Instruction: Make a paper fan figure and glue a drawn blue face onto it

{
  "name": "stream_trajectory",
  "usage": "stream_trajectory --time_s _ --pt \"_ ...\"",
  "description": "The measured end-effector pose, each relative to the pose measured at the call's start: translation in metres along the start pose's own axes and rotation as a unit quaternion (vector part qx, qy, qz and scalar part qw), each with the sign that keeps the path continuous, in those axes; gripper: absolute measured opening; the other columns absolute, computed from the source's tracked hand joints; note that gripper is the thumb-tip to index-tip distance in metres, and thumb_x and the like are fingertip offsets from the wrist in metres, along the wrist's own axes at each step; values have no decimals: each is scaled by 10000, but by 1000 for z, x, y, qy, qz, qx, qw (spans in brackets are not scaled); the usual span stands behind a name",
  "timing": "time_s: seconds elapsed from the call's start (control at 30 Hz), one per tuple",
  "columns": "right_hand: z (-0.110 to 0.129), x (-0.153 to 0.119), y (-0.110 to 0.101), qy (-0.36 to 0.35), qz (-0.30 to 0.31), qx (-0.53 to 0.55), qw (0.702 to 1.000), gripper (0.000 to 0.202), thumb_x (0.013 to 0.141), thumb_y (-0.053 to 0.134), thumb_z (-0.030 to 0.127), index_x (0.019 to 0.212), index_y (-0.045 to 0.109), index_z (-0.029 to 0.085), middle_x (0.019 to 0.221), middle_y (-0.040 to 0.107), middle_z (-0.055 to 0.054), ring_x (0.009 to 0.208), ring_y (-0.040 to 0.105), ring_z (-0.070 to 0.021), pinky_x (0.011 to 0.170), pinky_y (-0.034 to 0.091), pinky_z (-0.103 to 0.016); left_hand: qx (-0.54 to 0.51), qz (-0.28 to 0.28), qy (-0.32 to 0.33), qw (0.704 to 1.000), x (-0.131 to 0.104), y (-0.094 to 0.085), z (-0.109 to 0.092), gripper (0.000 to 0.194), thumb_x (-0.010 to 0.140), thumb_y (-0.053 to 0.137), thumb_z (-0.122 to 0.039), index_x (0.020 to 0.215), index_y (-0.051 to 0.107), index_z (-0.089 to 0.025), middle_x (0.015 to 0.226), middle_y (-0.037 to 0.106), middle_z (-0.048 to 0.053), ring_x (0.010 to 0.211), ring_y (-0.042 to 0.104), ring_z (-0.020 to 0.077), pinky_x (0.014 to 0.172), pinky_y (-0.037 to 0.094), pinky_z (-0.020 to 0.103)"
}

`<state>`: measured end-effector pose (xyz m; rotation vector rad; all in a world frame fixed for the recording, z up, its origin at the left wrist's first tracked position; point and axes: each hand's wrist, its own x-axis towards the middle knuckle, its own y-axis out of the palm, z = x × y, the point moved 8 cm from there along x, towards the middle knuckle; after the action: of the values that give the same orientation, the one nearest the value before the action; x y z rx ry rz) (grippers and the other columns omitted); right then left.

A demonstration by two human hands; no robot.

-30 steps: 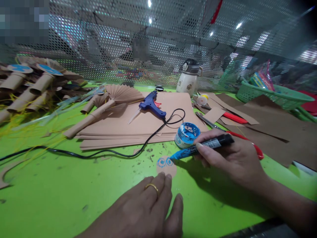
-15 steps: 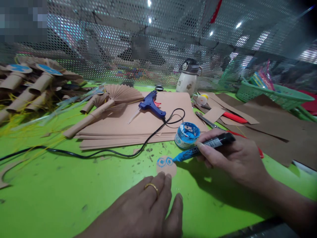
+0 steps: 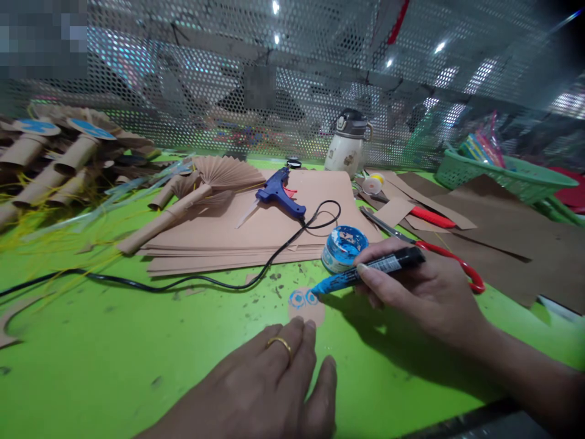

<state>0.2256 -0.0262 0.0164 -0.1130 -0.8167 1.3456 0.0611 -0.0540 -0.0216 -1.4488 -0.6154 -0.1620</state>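
A small brown paper disc (image 3: 307, 312) with two blue ringed circles lies on the green table (image 3: 137, 360). My left hand (image 3: 269, 378), wearing a ring, is flat with its fingertips on the disc's lower edge. Between the thumb and fingers of my right hand (image 3: 415, 286) is a black marker (image 3: 395, 261) whose front part is coated in blue paint; its tip is at the right-hand circle. Just behind the marker stands an open jar of blue paint (image 3: 343, 249).
Behind are stacked brown sheets (image 3: 219, 228), a blue glue gun (image 3: 281, 194) with a black cord, and a paper fan (image 3: 228, 172). Red-handled scissors (image 3: 457, 259), a bottle (image 3: 346, 143) and a green basket (image 3: 516, 177) stand or lie rightward. Paper tubes (image 3: 77, 152) are piled left.
My right hand has moved slightly left with the marker, bringing its tip from beside the right-hand circle onto it. More of the scissors' red handle shows. My left hand has stayed put.
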Motion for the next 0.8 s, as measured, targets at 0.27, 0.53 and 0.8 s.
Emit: stream_trajectory --time_s 0.27,0.53,0.8 --pt "-2 0 -8 5 -35 -35 999 114 848 622 221 741 639 188 675 644 2 502 587 -101 478 472 -212 13 10 10 1000 0 3 -1 230 941 412 -281 1010 585 -147 1060 683 130 1018 646 225 923 524 349" --pt "-2 0 -4 5 -20 -9 1000 94 844 623 220 759 642 185 715 641 -1 541 594 -99 509 478 -210 29 -1 25 999 1 0 -3 209 932 431 -270 997 593 -154 1051 689 126 993 655 224 895 543 346" --pt "-2 0 1 9 12 -2 1000 36 840 618 200 832 646 179 697 632 9 558 606 -100 515 488 -202 18 -15 11 1000 1 -3 -3 224 941 414 -267 984 599 -149 1035 690 127 996 656 223 902 539 352"
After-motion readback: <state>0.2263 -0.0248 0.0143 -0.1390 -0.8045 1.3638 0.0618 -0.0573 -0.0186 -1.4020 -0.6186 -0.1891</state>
